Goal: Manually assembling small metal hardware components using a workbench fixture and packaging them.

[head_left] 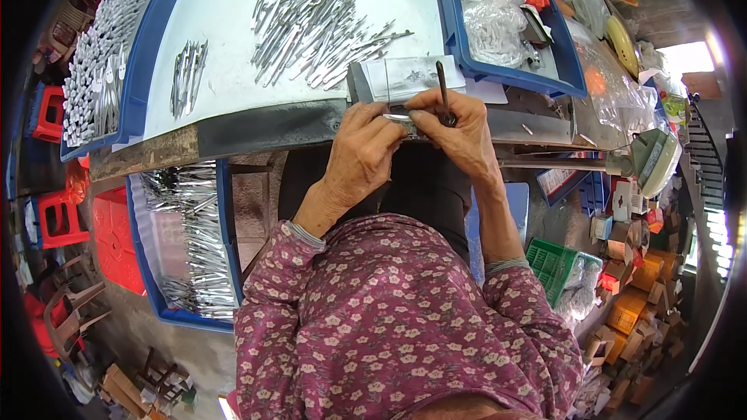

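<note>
small metal piece [401,118], flat and silver, lies between both hands at the near edge of the white worktable [226,39], just in front of a grey metal block [359,82] with a pale sheet on it. left hand [359,152] pinches the piece with its fingertips closed on it, the wrist is coming from a flowered purple sleeve [311,280]. right hand [459,128] is clenched around a dark thin tool [441,85], which stands nearly upright, and its fingers touch also the end of the same piece. behind the hands a big loose heap of silver metal pieces [315,27] is spread on the table, and a smaller bunch [187,76] lies to the left of it, well apart. at the far left a blue tray [144,54] holds many such pieces in neat rows. under the table on the left, a second blue tray [148,264] is full of more shiny pieces, beside a red plastic crate [117,237]. at the top right, another blue tray [498,70] holds clear plastic bags [494,23], crumpled, with something orange-red near them. on the right side a pale green machine [654,157] stands, below it a green plastic basket [551,264] and a pile of small cardboard boxes [630,295], brown and orange; what is printed on them i cannot tell. red plastic stools [54,218] stand on the floor at the left.
</note>
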`<state>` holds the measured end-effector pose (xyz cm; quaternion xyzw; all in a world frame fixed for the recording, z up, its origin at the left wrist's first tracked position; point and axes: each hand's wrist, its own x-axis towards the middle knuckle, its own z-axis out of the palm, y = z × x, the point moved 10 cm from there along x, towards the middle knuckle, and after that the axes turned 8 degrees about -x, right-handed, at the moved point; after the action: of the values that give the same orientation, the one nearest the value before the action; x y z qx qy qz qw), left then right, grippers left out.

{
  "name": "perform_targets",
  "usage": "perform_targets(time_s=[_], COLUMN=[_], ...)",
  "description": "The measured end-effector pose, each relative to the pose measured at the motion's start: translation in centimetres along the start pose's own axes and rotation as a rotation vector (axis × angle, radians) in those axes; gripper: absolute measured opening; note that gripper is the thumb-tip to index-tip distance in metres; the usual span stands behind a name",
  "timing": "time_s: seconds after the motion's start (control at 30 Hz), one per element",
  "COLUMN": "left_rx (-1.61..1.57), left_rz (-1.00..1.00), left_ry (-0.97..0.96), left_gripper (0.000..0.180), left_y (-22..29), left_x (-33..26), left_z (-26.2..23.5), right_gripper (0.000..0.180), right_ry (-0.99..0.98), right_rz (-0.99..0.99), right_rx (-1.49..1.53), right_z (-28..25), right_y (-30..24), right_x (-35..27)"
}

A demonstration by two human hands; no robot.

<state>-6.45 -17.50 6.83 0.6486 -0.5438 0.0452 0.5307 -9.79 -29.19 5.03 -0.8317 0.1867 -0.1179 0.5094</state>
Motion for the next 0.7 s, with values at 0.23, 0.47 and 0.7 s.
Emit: perform_targets(time_s=[0.23, 0.47, 0.7], left_rx=[-0.017, -0.006, -0.057], left_rz=[0.022, 0.033, 0.034], left_ry=[-0.037, -0.021, -0.034], left_gripper=[0.012, 0.014, 0.016], left_y=[-0.2, -0.2, 0.1], left_x=[-0.3, -0.7, -1.0], left_z=[0.2, -0.1, -0.1], right_gripper=[0.013, 0.012, 0.013], right_ry=[-0.045, -0.038, -0.155], right_rz=[0.015, 0.041, 0.143], right_rx=[0.025, 0.008, 0.191], right_z=[1.1, 1.1, 2.2], right_y=[0.0, 0.0, 1.5], right_x=[-0.1, 0.2, 0.4])
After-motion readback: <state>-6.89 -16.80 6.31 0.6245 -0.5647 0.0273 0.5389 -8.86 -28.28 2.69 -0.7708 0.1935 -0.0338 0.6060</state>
